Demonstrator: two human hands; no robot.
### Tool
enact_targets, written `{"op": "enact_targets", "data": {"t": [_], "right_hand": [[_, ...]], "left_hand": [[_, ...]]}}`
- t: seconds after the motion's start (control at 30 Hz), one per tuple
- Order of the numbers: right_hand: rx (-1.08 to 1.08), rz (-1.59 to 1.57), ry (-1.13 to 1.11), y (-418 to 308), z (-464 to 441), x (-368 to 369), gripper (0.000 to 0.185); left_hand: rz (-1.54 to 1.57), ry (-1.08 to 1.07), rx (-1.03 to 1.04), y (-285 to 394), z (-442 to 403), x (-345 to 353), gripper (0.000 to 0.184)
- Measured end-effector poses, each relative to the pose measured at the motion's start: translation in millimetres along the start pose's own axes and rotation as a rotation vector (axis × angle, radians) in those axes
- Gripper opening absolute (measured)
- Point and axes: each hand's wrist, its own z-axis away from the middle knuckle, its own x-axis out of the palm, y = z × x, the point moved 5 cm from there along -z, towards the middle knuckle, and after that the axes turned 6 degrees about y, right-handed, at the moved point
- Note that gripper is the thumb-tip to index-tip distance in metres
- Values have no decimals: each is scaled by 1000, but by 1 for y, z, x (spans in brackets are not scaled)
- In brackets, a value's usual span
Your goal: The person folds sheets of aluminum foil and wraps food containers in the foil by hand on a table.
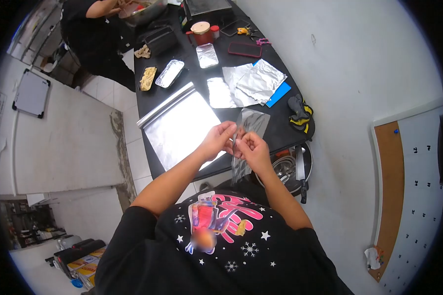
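My left hand and my right hand are close together in front of my chest, near the table's front edge. Between them they pinch a sheet of aluminium foil, which is turned partly edge-on and hangs below the fingers. To the left, a roll of foil lies on the black table, with a long sheet pulled out from it toward me. My left forearm passes over that sheet. Beyond my hands, several crumpled foil pieces rest on a blue flat item.
Farther back are a foil-covered tray, another foil piece, a tray of yellowish food, a red mug and a red-edged phone. Black-yellow gloves lie right; a knife sits below. Another person stands back left.
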Motion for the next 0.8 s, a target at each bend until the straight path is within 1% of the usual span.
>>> {"op": "enact_targets", "data": {"t": [0.1, 0.2, 0.23, 0.3, 0.33, 0.43, 0.5, 0.53, 0.57, 0.6, 0.63, 0.67, 0.7, 0.73, 0.8], "right_hand": [[-4, -52, 15, -2, 1, -2, 19], [-17, -78, 79, 4, 0, -7, 17], [-22, -85, 108, 9, 0, -9, 17], [-128, 88, 218, 14, -3, -15, 16], [-179, 176, 271, 14, -3, -18, 16], [-192, -34, 322, 10, -4, -23, 18], [-81, 0, 296, 19, -4, -37, 17], [-25, 16, 283, 23, -4, -46, 17], [37, -19, 317, 25, -4, -54, 17], [-2, -29, 332, 21, -3, -64, 17], [12, -52, 368, 31, -5, -78, 18], [26, -74, 403, 45, -7, -94, 18], [147, -112, 402, 60, -7, -110, 18], [205, -215, 419, 69, -6, -120, 11], [295, -184, 431, 113, -7, -146, 13]], "left_hand": [[-17, 43, -49, -3, -5, -1, 30], [-307, 58, 69, 1, -4, 5, 21], [-396, 85, 156, 4, -3, 10, 19], [-571, 140, 329, 10, 1, 20, 16], [-610, 147, 330, 11, 1, 23, 15], [-714, 179, 301, 10, 0, 27, 12], [-767, 203, 244, 8, -7, 25, 10], [-721, 217, 221, 3, -14, 18, 10], [-676, 231, 198, -6, -24, 6, 10], [-630, 245, 175, -10, -32, -6, 11], [-626, 265, 122, -8, -39, -17, 14], [-659, 283, 78, -6, -46, -28, 21], [-691, 328, 64, -5, -51, -37, 25], [-725, 372, 49, -5, -57, -46, 28], [-838, 363, 30, -18, -73, -62, 35]]}}
